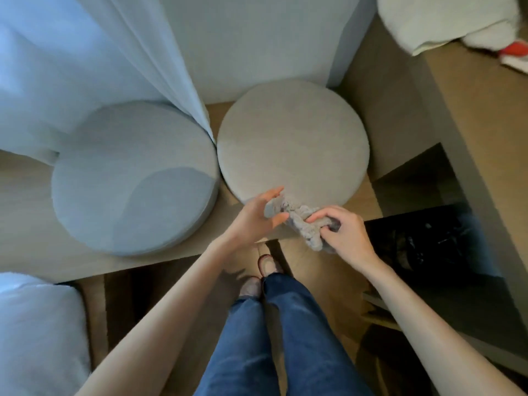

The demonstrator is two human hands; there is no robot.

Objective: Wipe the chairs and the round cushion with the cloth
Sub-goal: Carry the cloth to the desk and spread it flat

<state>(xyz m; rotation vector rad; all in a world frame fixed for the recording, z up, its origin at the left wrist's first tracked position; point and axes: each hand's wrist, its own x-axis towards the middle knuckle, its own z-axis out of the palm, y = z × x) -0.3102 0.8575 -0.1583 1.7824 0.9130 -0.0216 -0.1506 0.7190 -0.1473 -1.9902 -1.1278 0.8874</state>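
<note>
Two round grey cushions lie side by side on a low wooden bench (25,224): the left cushion (134,178) and the right cushion (291,141). A crumpled grey cloth (303,224) hangs over the near edge of the right cushion. My right hand (343,235) grips the cloth's right part with curled fingers. My left hand (257,215) hovers just left of the cloth with fingers spread; whether its fingertips touch the cloth cannot be told.
A sheer white curtain (85,61) hangs over the back of the left cushion. A pale upholstered panel (257,38) stands behind. A dark open compartment (434,238) lies to the right, white bedding (37,332) at lower left. My legs and slippers stand on the wooden floor below.
</note>
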